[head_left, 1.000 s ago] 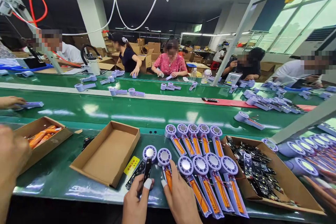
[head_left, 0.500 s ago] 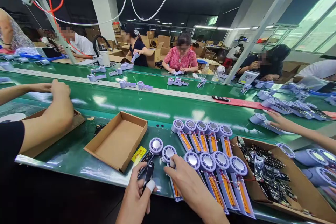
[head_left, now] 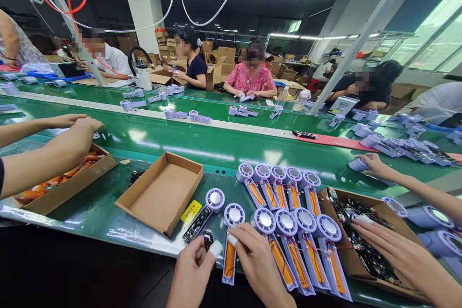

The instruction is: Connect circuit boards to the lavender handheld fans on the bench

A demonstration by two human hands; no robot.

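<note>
My left hand (head_left: 195, 272) pinches a small black circuit board (head_left: 208, 239) between thumb and fingers, with a white cover on the thumb. Beside it, my right hand (head_left: 258, 262) grips the edge of an open lilac handheld fan (head_left: 229, 262) just below its round head. An orange battery and thin wires show inside that fan's handle. Left of it lies another lilac fan (head_left: 214, 199) with a black circuit board (head_left: 197, 224) along its handle. Two rows of similar open fans (head_left: 285, 222) lie right of my right hand.
A cardboard tray (head_left: 135, 207) stands front left, near a yellow label (head_left: 191, 211). At right, a co-worker's hand (head_left: 382, 245) is over a box (head_left: 415, 240) of circuit boards. Another co-worker's arms (head_left: 54, 149) cross a box of orange batteries (head_left: 72, 180). Behind runs a green conveyor (head_left: 162, 137).
The fan under my right hand has shifted down and turned more upright. My left hand has moved slightly right with its circuit board. A co-worker's hand has come over the right box.
</note>
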